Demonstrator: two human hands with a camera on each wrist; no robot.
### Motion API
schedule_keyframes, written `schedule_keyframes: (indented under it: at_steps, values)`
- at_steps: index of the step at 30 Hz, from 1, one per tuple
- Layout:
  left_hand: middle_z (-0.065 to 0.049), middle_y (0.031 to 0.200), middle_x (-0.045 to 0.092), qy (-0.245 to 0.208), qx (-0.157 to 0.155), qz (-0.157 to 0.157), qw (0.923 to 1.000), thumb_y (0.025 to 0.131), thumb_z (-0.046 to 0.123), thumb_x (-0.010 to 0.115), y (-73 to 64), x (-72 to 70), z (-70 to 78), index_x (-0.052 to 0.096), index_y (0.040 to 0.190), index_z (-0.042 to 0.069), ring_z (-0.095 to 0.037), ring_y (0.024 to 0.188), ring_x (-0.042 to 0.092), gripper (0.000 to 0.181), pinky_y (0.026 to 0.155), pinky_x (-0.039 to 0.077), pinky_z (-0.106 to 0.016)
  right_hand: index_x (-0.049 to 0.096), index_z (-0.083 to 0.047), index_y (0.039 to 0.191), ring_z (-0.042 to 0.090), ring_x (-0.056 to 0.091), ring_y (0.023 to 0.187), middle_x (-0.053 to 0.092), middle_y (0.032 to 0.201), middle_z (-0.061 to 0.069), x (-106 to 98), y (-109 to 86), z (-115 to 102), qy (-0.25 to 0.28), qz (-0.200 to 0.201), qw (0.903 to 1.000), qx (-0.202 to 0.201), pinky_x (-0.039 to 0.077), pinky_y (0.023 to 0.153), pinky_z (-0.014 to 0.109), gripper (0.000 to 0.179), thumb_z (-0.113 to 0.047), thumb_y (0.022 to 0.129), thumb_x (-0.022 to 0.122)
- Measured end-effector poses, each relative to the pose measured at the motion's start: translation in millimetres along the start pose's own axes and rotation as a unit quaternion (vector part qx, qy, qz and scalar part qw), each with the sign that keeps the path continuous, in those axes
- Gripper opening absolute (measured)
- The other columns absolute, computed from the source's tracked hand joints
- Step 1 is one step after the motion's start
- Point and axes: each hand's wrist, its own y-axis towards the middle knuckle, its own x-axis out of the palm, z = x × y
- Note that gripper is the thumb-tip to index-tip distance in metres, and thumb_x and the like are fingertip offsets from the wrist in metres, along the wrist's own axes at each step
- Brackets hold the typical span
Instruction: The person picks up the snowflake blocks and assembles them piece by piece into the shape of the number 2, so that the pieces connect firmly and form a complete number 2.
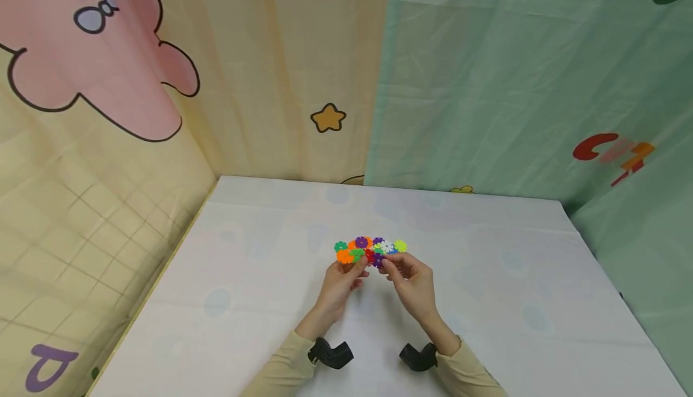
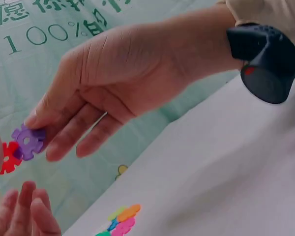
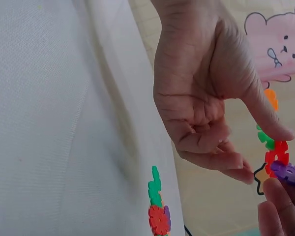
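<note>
My left hand (image 1: 337, 289) pinches a short chain of flower-shaped plastic interlocking discs: an orange disc (image 1: 344, 257), a green disc (image 1: 356, 255) and a red disc (image 3: 277, 156). Its thumb lies over the chain near the red end. My right hand (image 1: 415, 284) holds a purple disc (image 2: 28, 141) between thumb and fingers. The purple disc overlaps the red one where the two hands meet. In the left wrist view, the larger hand is my right, and fingertips of my left (image 2: 27, 211) show at the lower left.
Behind the hands lie more discs on the white-covered table (image 1: 260, 301), among them a green disc (image 1: 340, 246), a white disc (image 1: 387, 246) and a yellow disc (image 1: 400, 246). Printed curtains (image 1: 460, 84) stand at the back and sides. Black wrist cameras (image 1: 331, 353) sit on both wrists.
</note>
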Motion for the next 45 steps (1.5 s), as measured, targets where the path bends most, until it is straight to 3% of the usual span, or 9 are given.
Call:
schedule_keyframes:
  at_steps: [4,13,21,25,29,32,35,39,45]
  values:
    - [-0.007,0.100,0.067,0.023,0.067,-0.051,0.9962,0.086,0.021,0.072,5.0,-8.2,-2.0,0.060,0.122,-0.002,-0.024,0.088,0.059,0.045,0.073,0.049,-0.025,0.067,0.007,0.091,0.014,0.065,0.067,0.069,0.080,0.015,-0.9,-0.9,-1.6,0.000,-0.004,1.0000,-0.005,0.056,0.060,0.030,0.006,0.007,0.085,0.066]
    - [-0.013,0.118,0.062,0.049,0.156,-0.141,0.9765,0.086,0.013,0.071,7.0,-18.3,1.9,0.057,0.126,-0.005,-0.021,0.103,0.059,0.047,0.086,0.051,-0.031,0.067,0.008,0.090,0.026,0.066,0.067,0.069,0.080,0.015,-1.6,-2.6,-4.9,-0.008,-0.005,0.9974,-0.072,0.056,0.058,0.031,0.008,0.011,0.083,0.066]
    - [-0.016,0.114,0.061,0.031,0.135,-0.143,0.9800,0.091,0.011,0.064,6.0,-17.9,8.5,0.053,0.127,-0.010,-0.026,0.082,0.065,0.043,0.081,0.053,-0.032,0.066,0.009,0.095,0.029,0.066,0.068,0.068,0.083,0.018,-6.7,2.0,-1.1,0.001,-0.029,0.9982,-0.052,0.057,0.056,0.036,0.009,0.008,0.086,0.064]
    - [-0.017,0.115,0.059,0.023,0.138,-0.131,0.9815,0.091,0.014,0.065,8.7,-19.2,7.9,0.053,0.128,-0.008,-0.042,0.093,0.062,0.045,0.083,0.053,-0.035,0.066,0.008,0.099,0.033,0.066,0.071,0.068,0.086,0.018,-12.2,10.5,28.9,0.004,-0.034,0.9994,-0.008,0.057,0.058,0.039,0.013,-0.002,0.092,0.061]
    - [-0.016,0.113,0.061,0.027,0.144,-0.117,0.9823,0.091,0.017,0.065,11.9,-23.5,6.4,0.051,0.129,-0.010,-0.044,0.099,0.059,0.048,0.083,0.053,-0.036,0.069,0.004,0.096,0.031,0.066,0.072,0.069,0.085,0.014,-18.6,19.9,60.7,-0.068,-0.033,0.9970,0.013,0.056,0.059,0.034,0.014,-0.008,0.091,0.064]
    - [-0.015,0.111,0.063,0.032,0.143,-0.106,0.9836,0.091,0.019,0.066,12.6,-26.7,6.5,0.052,0.128,-0.009,-0.048,0.101,0.057,0.049,0.083,0.053,-0.035,0.071,-0.001,0.092,0.022,0.064,0.070,0.068,0.081,0.008,-20.9,24.7,70.4,-0.166,-0.059,0.9839,0.030,0.053,0.059,0.031,0.010,-0.008,0.087,0.069]
    - [-0.015,0.108,0.065,0.031,0.141,-0.099,0.9846,0.091,0.019,0.066,11.9,-28.8,8.2,0.054,0.126,-0.009,-0.050,0.102,0.055,0.047,0.083,0.053,-0.035,0.072,-0.004,0.095,0.017,0.057,0.069,0.064,0.081,0.002,-19.6,28.3,78.4,-0.255,-0.115,0.9583,0.058,0.047,0.059,0.030,0.014,-0.012,0.084,0.073]
    - [-0.015,0.103,0.067,0.025,0.137,-0.094,0.9858,0.090,0.019,0.067,11.1,-29.1,10.6,0.058,0.123,-0.006,-0.040,0.096,0.062,0.042,0.083,0.053,-0.038,0.073,-0.006,0.101,0.016,0.046,0.066,0.053,0.076,0.000,-14.9,30.8,87.1,-0.326,-0.172,0.9273,0.066,0.040,0.056,0.029,0.023,-0.018,0.082,0.075]
    - [-0.014,0.106,0.067,0.018,0.125,-0.089,0.9879,0.089,0.021,0.068,11.1,-28.0,12.5,0.062,0.121,-0.002,-0.047,0.102,0.057,0.040,0.085,0.052,-0.039,0.071,-0.009,0.093,0.014,0.044,0.064,0.048,0.072,-0.001,-10.0,31.6,90.5,-0.351,-0.167,0.9200,0.053,0.038,0.053,0.028,0.020,-0.019,0.078,0.079]
